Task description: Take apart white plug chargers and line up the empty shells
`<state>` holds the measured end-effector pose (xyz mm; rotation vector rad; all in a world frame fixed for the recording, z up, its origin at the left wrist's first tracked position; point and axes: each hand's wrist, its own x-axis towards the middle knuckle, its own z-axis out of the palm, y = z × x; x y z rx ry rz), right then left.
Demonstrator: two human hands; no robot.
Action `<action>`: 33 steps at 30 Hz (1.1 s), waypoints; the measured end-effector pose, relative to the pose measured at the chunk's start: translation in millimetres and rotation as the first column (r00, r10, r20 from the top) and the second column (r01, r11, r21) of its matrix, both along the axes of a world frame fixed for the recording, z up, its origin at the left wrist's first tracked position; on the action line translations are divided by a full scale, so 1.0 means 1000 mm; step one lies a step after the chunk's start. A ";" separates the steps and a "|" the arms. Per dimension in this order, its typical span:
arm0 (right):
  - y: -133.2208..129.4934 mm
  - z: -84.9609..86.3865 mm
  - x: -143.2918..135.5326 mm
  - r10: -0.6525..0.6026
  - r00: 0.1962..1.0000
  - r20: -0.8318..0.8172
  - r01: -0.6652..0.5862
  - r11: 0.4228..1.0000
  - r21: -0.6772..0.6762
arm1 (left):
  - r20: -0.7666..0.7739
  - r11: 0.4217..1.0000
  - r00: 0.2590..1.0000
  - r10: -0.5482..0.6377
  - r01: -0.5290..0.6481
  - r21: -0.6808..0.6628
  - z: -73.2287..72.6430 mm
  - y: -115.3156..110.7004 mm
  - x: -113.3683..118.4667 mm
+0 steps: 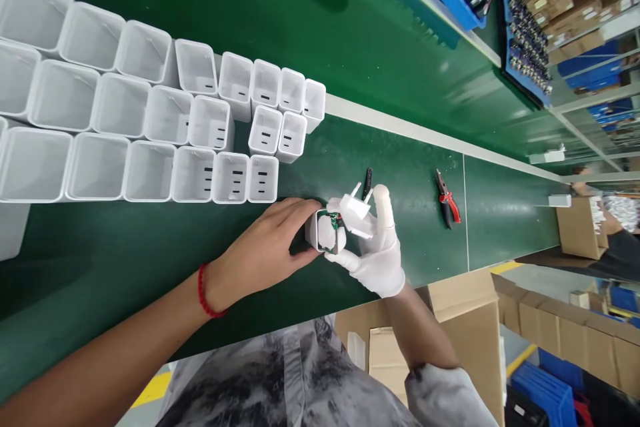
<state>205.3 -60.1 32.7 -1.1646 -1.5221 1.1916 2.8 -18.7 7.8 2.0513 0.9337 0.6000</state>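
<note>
My left hand [273,237], bare with a red bracelet at the wrist, is closed around a small white charger housing [312,232]. Inside the housing's open end sits a green circuit board [334,219]. My right hand [375,257] wears a white glove and grips a white plug cover [356,212] with two metal pins, just beside that open end. Whether cover and board are joined by wires is hidden by the fingers. To the left, rows of open white housings [200,170] stand upright, several with slots in their bottoms.
Red-and-black pliers [447,200] lie on the green bench [420,247] to the right. A black-handled tool [369,180] lies behind my right hand. Blue trays [525,47] of parts stand on the upper ledge. Cardboard boxes [470,327] stand below the bench edge.
</note>
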 end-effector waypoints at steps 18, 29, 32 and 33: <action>-0.001 0.001 0.005 0.068 0.989 0.133 -0.070 0.998 0.006 | -0.021 1.000 1.000 -0.018 0.018 -0.020 0.002 0.001 -0.002; -0.004 0.012 -0.006 0.046 0.999 -0.011 -0.047 0.954 -0.295 | -0.024 0.999 0.999 -0.028 0.027 -0.037 0.003 0.003 -0.001; -0.006 0.009 -0.019 -0.043 0.997 0.059 0.061 0.939 -0.337 | -0.019 1.000 1.000 -0.011 0.011 -0.003 0.002 0.002 0.000; -0.008 0.009 -0.022 -0.061 0.992 0.113 0.095 0.941 -0.326 | -0.008 1.000 1.000 0.008 -0.008 0.022 0.002 0.001 0.001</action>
